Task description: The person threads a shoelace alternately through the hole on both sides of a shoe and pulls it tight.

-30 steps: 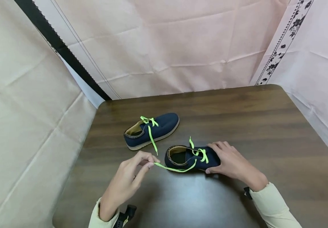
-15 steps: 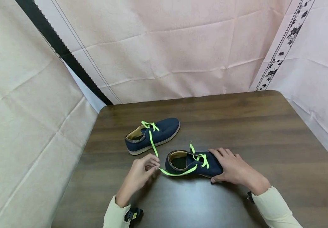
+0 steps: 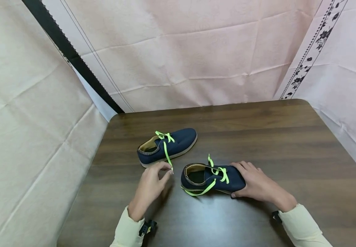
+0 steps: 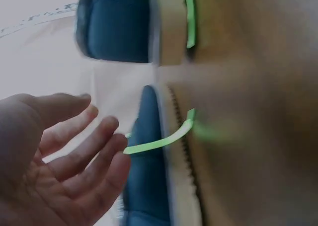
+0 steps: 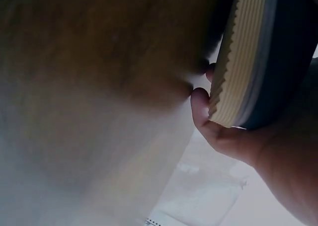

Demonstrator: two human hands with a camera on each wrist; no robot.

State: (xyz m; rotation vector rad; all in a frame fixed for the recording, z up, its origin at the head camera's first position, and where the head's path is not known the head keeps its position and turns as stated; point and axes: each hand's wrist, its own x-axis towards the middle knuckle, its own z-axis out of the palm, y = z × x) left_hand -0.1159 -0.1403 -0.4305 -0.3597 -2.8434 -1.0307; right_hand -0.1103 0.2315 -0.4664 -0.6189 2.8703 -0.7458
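Observation:
A navy shoe (image 3: 236, 179) with a neon-green lace lies nearest me in the head view. My right hand (image 3: 258, 183) grips its toe, thumb on the near side and fingers over the far side. In the right wrist view the thumb (image 5: 201, 109) lies against the ridged pale sole (image 5: 241, 62). Behind and to the left is a matching shoe (image 3: 182, 140), its green lace (image 4: 164, 142) hanging over the side. My left hand (image 3: 153, 181) is beside that lace's free end. In the left wrist view its thumb and fingers are apart, and the lace passes by the fingertips.
Both shoes rest on a brown wooden table (image 3: 289, 137) with rounded corners. Pale cloth (image 3: 196, 51) hangs behind it and at the sides. The near shoe's loose lace (image 3: 198, 194) lies along its heel side.
My left hand has let go of the near shoe's lace, which drops beside the heel. It has moved toward the far shoe's hanging lace end. The right hand keeps its grip.

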